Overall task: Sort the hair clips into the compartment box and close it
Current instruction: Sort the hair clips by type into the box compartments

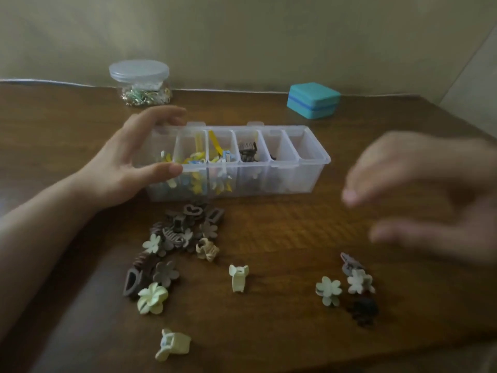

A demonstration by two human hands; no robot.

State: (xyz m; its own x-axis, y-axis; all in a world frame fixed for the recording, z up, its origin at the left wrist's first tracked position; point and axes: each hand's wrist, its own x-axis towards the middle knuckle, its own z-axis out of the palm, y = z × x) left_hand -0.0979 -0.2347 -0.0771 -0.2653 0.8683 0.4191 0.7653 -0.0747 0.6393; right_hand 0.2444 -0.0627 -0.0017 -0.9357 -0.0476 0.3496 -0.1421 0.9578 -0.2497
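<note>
A clear plastic compartment box [309,168] stands open on the wooden table, with yellow and blue clips in its left cells, dark clips in the middle ones, and an empty right cell. My left hand [126,168] grips the box's left end, thumb on the front wall and fingers on the back rim. My right hand [425,195] hovers blurred above the table to the right of the box, fingers spread and holding nothing. A pile of brown and cream clips [174,238] lies in front of the box. A cream clip [238,277] lies alone. Several clips [349,286] lie under my right hand.
A clear lidded jar [139,82] of small trinkets stands at the back left by the wall. A closed teal box [313,100] sits at the back right. Another cream clip [172,344] lies near the table's front edge. The table's right corner is cut off diagonally.
</note>
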